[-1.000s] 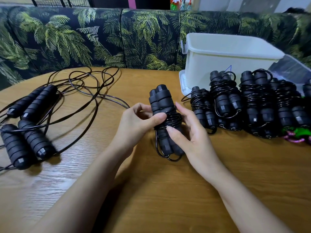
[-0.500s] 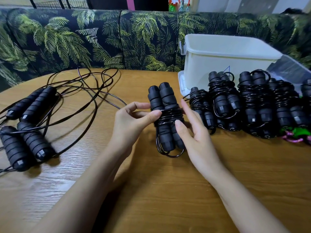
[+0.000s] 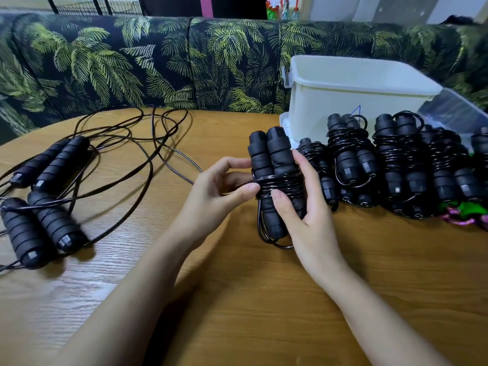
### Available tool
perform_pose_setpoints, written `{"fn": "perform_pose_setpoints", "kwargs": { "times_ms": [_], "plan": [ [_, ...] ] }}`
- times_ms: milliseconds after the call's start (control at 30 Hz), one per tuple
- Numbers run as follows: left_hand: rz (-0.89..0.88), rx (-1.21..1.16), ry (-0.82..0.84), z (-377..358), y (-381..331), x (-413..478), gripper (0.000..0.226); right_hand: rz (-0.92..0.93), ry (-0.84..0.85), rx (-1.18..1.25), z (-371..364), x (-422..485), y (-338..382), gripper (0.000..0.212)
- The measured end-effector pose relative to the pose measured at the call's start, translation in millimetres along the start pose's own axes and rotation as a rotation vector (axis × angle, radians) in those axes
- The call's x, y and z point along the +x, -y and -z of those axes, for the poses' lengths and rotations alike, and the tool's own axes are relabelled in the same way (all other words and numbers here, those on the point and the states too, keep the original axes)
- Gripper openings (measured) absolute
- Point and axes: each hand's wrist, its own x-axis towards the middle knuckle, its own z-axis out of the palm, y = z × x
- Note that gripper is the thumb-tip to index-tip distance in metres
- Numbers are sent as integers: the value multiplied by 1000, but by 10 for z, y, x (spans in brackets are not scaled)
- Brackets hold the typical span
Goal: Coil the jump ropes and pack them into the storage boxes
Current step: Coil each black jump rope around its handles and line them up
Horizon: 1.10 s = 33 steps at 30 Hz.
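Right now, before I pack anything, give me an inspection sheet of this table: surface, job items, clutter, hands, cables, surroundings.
Surface: wooden table, grain visible, carrying ropes and boxes.
Job's things: wrapped jump rope held in both hands; row of coiled ropes lying in front of the white storage box; handles of uncoiled ropes at left.
Clutter: green and pink item at the right edge, kind unclear.
Grippers: left hand pinches the wrapped cord; right hand grips the same rope.
Cables: loose black cords sprawl over the table's left.
Surroundings: palm-print sofa behind the table; bottles beyond it.
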Motion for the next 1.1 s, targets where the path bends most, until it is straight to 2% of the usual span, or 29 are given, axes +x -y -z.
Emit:
{"fn": "perform_pose_setpoints", "kwargs": {
  "times_ms": [133, 367, 500, 600, 767, 833, 1000, 1100],
  "plan": [
    [2, 17, 39, 12, 15, 4, 32, -14, 14, 47, 15, -4, -8, 58],
    [51, -63, -66, 13, 26, 12, 37, -109, 44, 126, -8, 15, -34, 54],
    [46, -39, -153, -30, 20, -5, 42, -117, -10, -91, 22, 2, -46, 56],
    [18, 2, -214, -59, 9, -13, 44, -43, -63, -223, 36, -7, -62, 46],
    [-36, 104, -277, -39, 28, -11, 47, 38, -12, -348, 2, -17, -68, 45],
    [-63, 139, -281, -24, 49, -10, 46, 15, 39, -340, -16, -30, -42, 54],
    [-99, 164, -256, -69, 69, -28, 42, -61, 129, -426, -59, -63, -16, 95],
    [-112, 170, -229, -99, 81, -28, 39, -77, 92, -453, -65, -75, -34, 102]
  ]
}}
